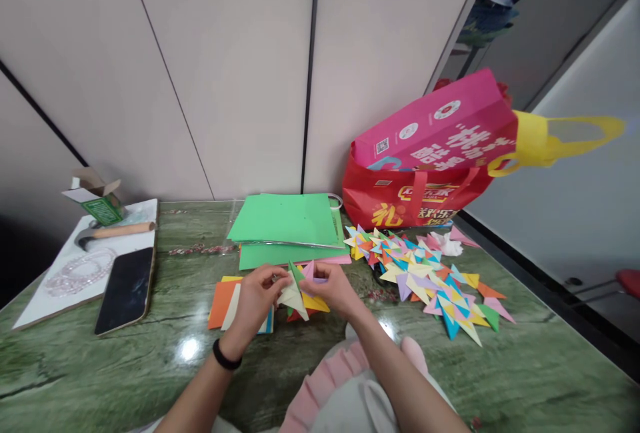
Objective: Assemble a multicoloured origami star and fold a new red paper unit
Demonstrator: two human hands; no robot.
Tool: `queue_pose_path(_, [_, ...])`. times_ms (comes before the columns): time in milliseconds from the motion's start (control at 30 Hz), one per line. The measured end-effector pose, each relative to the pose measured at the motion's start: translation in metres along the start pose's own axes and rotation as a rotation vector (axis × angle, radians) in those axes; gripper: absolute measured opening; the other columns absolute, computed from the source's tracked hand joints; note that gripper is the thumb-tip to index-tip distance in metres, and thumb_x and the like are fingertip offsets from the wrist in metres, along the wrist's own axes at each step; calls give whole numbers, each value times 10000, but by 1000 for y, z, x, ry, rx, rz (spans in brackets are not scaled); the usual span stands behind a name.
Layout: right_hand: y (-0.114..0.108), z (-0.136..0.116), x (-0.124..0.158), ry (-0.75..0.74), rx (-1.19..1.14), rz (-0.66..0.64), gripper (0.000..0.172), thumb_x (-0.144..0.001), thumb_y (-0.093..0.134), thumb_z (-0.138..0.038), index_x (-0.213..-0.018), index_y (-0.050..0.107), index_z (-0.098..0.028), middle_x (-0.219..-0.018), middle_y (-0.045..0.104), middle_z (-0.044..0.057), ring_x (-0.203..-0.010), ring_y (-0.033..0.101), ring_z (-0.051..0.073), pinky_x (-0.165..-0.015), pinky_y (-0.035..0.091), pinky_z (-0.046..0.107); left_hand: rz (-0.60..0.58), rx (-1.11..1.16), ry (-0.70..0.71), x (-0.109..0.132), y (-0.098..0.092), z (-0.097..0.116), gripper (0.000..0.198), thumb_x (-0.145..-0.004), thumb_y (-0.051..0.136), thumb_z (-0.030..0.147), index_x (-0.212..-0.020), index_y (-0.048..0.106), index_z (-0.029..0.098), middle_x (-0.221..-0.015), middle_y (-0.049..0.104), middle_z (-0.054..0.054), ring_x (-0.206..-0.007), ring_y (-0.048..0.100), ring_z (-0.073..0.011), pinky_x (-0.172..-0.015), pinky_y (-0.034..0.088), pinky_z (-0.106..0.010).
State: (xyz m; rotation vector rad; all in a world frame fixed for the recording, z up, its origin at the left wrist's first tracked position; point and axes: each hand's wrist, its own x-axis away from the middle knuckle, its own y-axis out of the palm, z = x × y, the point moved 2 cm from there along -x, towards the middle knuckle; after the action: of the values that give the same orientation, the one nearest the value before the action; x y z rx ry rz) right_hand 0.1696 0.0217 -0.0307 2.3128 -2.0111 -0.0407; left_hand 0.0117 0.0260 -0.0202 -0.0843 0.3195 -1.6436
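Observation:
Both of my hands meet over the near middle of the table on a folded paper star [311, 301] with cream, green, pink, yellow and red points. My left hand [263, 289] pinches its cream piece from the left. On the other side my right hand [334, 288] has its fingers closed around the purple and yellow points. Below my left hand lies a stack of coloured paper squares [220, 306], orange, cream, yellow and blue, partly covered by the hand. A heap of finished-looking folded paper stars [430, 279] spreads to the right.
Green paper sheets [285, 219] lie behind my hands. A red bag [415, 196] holding a pink bag [440, 123] stands at back right. At left are a white board [45, 293], a hammer [117, 231], a small box [103, 206] and a phone [125, 289]. A plush toy [345, 386] is in front.

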Motion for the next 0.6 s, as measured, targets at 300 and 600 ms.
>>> queue_pose_path(300, [-1,-1,0,6,19,-2,268,-551,702,-359,-610,573,-132,-562,536,-32,-505,439,83,-489,333,207,-4,-11,26,-2,-3,1,121,-600,685,244,-693,693,166,-688,640,-23,-461,507,-91,-397,416,-187])
queue_pose_path(600, [-1,-1,0,-15,19,-38,320,-557,714,-416,-660,605,-134,-614,601,-13,-553,506,109,-540,391,226,-11,16,38,-1,-7,9,137,-611,681,281,-681,714,167,-678,656,-36,-457,492,-87,-396,393,-190])
